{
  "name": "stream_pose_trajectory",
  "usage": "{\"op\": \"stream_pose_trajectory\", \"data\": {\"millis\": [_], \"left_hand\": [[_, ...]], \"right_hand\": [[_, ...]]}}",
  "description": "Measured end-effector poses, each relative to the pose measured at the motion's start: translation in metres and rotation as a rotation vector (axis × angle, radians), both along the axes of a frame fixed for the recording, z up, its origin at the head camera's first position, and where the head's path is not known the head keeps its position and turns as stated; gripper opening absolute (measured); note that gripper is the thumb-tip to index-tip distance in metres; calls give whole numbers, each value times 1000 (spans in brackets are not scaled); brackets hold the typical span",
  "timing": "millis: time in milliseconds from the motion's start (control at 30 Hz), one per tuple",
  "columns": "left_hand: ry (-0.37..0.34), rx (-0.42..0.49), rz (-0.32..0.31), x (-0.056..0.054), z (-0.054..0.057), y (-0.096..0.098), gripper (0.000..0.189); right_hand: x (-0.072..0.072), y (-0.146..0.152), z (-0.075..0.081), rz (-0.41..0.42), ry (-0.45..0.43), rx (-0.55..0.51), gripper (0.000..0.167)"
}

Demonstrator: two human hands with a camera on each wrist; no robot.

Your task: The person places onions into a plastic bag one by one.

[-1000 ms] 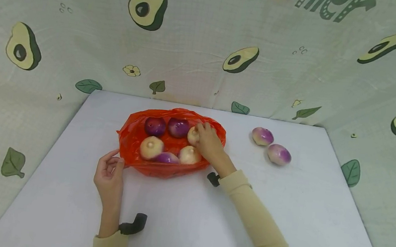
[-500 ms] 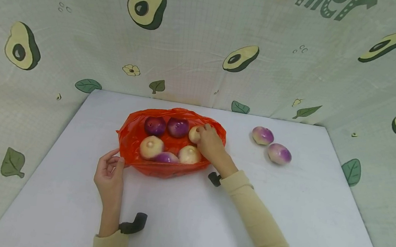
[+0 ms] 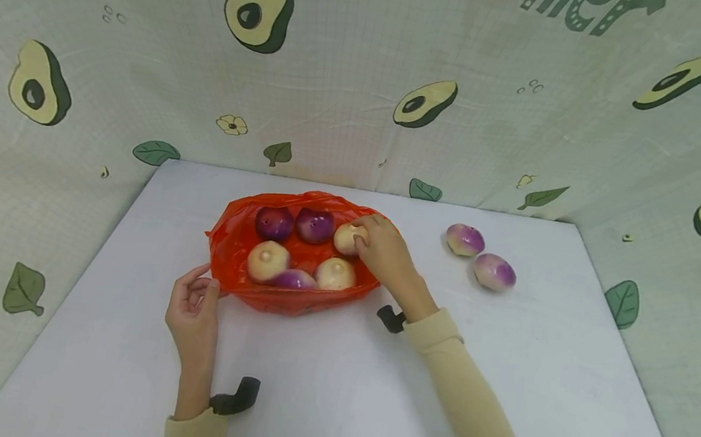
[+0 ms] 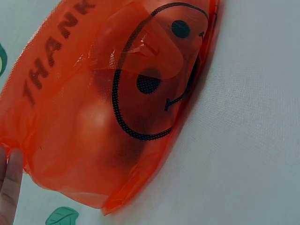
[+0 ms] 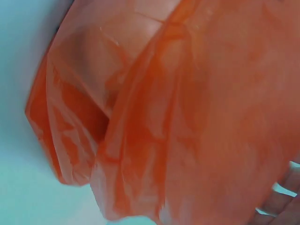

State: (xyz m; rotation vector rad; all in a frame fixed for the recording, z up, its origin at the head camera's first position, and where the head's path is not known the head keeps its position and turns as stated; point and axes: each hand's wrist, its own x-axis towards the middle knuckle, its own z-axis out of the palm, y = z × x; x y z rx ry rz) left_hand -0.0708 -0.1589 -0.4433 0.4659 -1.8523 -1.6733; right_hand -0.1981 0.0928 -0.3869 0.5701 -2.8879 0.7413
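An orange-red plastic bag (image 3: 289,303) lies wide-mouthed on the white table, with several purple-and-white turnips in it. My left hand (image 3: 193,312) pinches the bag's near left edge between thumb and fingers. At the right end of the mouth, my right hand (image 3: 385,255) has thumb and fingers curled at a pale turnip (image 3: 344,238). To the left of that turnip are two dark purple ones; a pale turnip (image 3: 268,261) and others lie along the near side. In the left wrist view, printing shows on the bag; in the right wrist view, its wall hides the turnips.
Two more turnips, one farther back (image 3: 465,240) and one nearer (image 3: 495,272), lie close together on the table (image 3: 317,395) right of the bag. A cloth (image 3: 335,123) printed with avocados hangs behind and at both sides.
My right hand has drawn slightly to the right, and more of the pale turnip shows beside its fingers. The left hand and the bag have stayed nearly still.
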Motion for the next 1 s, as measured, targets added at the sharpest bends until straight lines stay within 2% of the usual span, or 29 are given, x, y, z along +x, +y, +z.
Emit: {"op": "stream_pose_trajectory", "data": {"millis": [233, 567, 800, 1000], "left_hand": [[-8, 5, 8, -1, -6, -2, 33], [12, 11, 3, -1, -6, -2, 32], [12, 1, -7, 8, 22, 9, 30], [4, -17, -1, 8, 25, 11, 30]], "right_hand": [[7, 20, 5, -34, 17, -104, 22], [17, 55, 3, -104, 20, -222, 22], [22, 77, -3, -131, 69, -272, 23], [23, 100, -10, -180, 117, -307, 24]]}}
